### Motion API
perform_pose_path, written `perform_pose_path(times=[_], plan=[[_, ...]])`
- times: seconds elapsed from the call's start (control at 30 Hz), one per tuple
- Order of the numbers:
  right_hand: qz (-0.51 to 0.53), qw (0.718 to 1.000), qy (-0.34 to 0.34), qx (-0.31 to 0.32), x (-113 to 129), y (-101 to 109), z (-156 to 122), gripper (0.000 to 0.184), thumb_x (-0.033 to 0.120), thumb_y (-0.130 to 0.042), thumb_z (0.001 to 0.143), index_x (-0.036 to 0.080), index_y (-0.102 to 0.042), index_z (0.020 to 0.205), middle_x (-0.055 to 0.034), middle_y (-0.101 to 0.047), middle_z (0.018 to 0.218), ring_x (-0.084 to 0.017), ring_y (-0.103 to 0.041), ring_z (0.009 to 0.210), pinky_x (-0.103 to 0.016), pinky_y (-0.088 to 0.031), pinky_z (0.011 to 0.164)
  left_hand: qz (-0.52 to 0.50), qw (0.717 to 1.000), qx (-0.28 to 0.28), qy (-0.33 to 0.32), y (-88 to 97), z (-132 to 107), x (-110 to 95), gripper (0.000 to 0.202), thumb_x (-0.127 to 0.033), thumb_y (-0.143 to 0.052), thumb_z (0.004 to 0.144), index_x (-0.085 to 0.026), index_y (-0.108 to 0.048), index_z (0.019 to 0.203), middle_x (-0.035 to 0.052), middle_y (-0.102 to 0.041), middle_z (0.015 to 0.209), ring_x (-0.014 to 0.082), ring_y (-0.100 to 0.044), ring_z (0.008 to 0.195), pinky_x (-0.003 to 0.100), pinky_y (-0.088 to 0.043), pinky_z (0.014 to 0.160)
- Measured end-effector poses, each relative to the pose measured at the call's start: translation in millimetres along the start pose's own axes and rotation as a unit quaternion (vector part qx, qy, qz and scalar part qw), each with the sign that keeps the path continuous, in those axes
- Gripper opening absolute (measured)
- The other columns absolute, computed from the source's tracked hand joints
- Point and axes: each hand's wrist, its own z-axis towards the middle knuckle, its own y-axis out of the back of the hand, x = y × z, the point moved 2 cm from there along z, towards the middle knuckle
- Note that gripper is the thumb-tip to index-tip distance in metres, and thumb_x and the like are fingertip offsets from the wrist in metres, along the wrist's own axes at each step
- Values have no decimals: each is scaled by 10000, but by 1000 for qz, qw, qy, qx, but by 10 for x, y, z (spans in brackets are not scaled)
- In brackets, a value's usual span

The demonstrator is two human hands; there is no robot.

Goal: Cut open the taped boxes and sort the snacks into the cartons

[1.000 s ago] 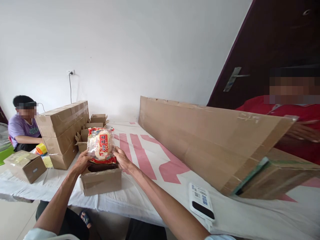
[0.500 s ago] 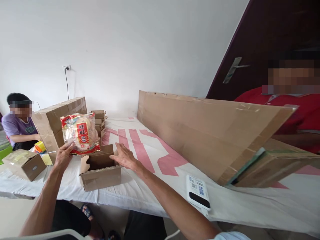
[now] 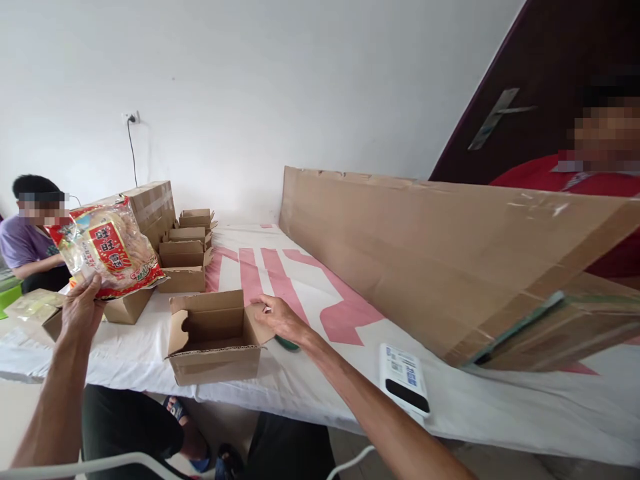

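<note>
My left hand (image 3: pixel 84 307) grips the lower edge of a clear and red bag of rice crackers (image 3: pixel 107 250), held up at the left above the table. My right hand (image 3: pixel 277 319) pinches the right flap of an open cardboard box (image 3: pixel 215 367), which stands near the table's front edge. The inside of the box shows only bare cardboard. Partly hidden under my right hand lies a dark green object (image 3: pixel 287 344) whose kind I cannot make out.
Several open boxes (image 3: pixel 183 280) line up behind, beside a stack of closed cartons (image 3: pixel 153 203). A long cardboard panel (image 3: pixel 400 253) stands at right; a white device (image 3: pixel 404 380) lies before it. One person (image 3: pixel 20 233) sits at left, another (image 3: pixel 530 170) behind the panel.
My left hand has moved left and toward me with the rice cracker bag. My right hand has closed on the box's right flap, which now leans outward.
</note>
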Motion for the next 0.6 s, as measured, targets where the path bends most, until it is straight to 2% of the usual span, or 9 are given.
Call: perform_pose_path(times=[0.07, 0.17, 0.23, 0.3, 0.4, 0.47, 0.53, 0.6], plan=[[27, 1000, 3, -7, 15, 35, -30, 502, 412, -819, 727, 209, -793, 1185, -97, -801, 1118, -266, -713, 972, -377, -571, 845, 6, 1000, -1, 4, -12, 24, 20, 195, -228, -919, 748, -175, -806, 898, 40, -821, 873, 240, -789, 914, 421, -689, 936], [72, 997, -4, -19, 16, 85, -25, 596, 619, -783, 810, 178, -761, 1210, -86, -781, 952, -231, -698, 859, -355, -564, 766, 23, 1000, -2, 12, -16, 83, 93, 175, -233, -915, 740, -168, -799, 854, 15, -789, 779, 214, -779, 827, 393, -691, 891], [94, 995, -14, -34, -28, 112, -11, 634, 732, -726, 830, 165, -762, 1110, -71, -745, 824, -213, -664, 746, -342, -541, 694, 39, 999, 1, 12, -5, 133, 160, 190, -255, -925, 714, -170, -797, 827, 6, -781, 748, 196, -762, 754, 366, -691, 836], [98, 993, -23, -53, -116, 117, -10, 634, 791, -693, 821, 175, -756, 957, -78, -730, 783, -206, -635, 688, -340, -519, 661, 61, 998, 9, 9, 25, 190, 234, 227, -297, -939, 685, -173, -810, 824, 9, -785, 742, 190, -746, 702, 353, -685, 784], [69, 995, -30, -63, -307, 52, -70, 566, 761, -668, 820, 199, -725, 794, -83, -728, 796, -209, -614, 679, -342, -501, 657, 120, 993, 15, 7, 114, 292, 345, 328, -371, -966, 641, -168, -843, 867, 35, -804, 769, 193, -736, 695, 323, -659, 725], [45, 998, -18, -50, -449, -30, -157, 502, 701, -634, 845, 210, -723, 792, -53, -709, 770, -214, -606, 691, -335, -489, 658, 191, 981, 32, 2, 178, 365, 408, 410, -410, -985, 614, -159, -865, 916, 53, -818, 792, 194, -731, 711, 287, -624, 686], [15, 999, 9, -34, -584, -117, -264, 429, 630, -595, 888, 223, -717, 826, -18, -681, 724, -213, -596, 692, -325, -472, 659, 268, 961, 74, 1, 211, 431, 466, 440, -426, -1006, 576, -151, -875, 893, 60, -812, 765, 200, -716, 701, 261, -581, 637], [-29, 998, 42, -28, -698, -184, -362, 369, 564, -567, 922, 236, -672, 788, -9, -668, 710, -209, -581, 676, -327, -457, 657, 305, 945, 121, 4, 201, 484, 526, 390, -414, -1019, 538, -159, -861, 787, 59, -796, 722, 208, -690, 666, 254, -539, 590]])
